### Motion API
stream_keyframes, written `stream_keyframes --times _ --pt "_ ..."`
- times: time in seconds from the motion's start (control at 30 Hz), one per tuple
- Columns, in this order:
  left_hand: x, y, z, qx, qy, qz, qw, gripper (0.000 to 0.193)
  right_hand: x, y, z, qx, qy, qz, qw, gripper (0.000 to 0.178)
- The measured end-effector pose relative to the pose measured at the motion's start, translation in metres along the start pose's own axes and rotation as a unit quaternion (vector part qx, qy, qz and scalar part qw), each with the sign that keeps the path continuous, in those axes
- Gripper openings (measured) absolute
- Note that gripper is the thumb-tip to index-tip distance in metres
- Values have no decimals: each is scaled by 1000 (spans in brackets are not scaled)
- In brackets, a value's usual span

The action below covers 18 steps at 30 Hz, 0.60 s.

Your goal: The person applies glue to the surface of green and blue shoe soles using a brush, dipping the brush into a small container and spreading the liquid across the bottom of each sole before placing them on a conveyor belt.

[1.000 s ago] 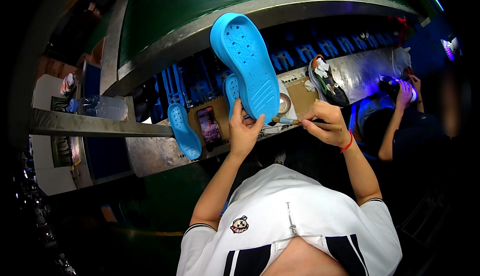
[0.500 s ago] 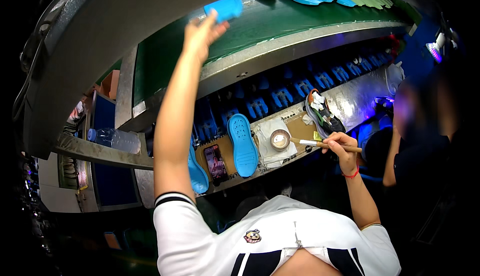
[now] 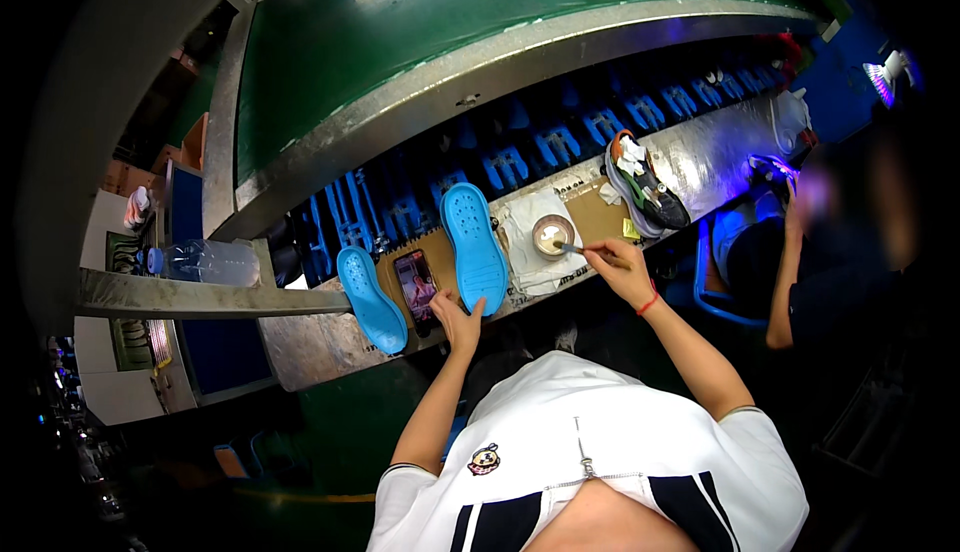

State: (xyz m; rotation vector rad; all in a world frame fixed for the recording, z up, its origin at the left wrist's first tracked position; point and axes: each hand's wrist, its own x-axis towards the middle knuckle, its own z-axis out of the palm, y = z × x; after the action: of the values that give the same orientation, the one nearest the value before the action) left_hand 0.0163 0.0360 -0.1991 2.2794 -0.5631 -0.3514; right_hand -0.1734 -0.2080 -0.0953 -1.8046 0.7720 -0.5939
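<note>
My left hand [image 3: 459, 324] is at the near end of a light blue shoe sole [image 3: 473, 242], its thumb over the sole and its fingers curled at the left edge. The sole lies flat on cardboard, holes toward its far end. A second blue sole [image 3: 371, 300] lies to the left, beyond a phone [image 3: 415, 285] with a lit screen. In my right hand [image 3: 621, 270] is a brush [image 3: 590, 251], gripped by its handle. Its tip reaches into a small round cup [image 3: 547, 230] of whitish liquid, standing on a white cloth [image 3: 527, 270].
A multicoloured sneaker [image 3: 645, 187] stands right of the cup. Behind the bench [image 3: 300, 347] runs a row of blue fixtures [image 3: 506, 164] under a green belt surface [image 3: 330, 82]. A metal bar [image 3: 220, 299] and a plastic bottle [image 3: 210, 262] are at left. A co-worker sits at right.
My left hand has come down from the green surface, where it had a blue piece, to the sole on the bench. My right hand has moved left, bringing the brush tip into the cup.
</note>
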Motion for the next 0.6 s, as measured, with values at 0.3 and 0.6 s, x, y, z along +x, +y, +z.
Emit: stream_keyframes --times 0.3,0.6 --pt "18 -22 -11 -95 -71 -66 991 26 30 20 24 -115 -38 6 993 17" --pt "5 58 -84 -493 -226 -166 823 55 21 -2 8 -4 -32 50 998 16"
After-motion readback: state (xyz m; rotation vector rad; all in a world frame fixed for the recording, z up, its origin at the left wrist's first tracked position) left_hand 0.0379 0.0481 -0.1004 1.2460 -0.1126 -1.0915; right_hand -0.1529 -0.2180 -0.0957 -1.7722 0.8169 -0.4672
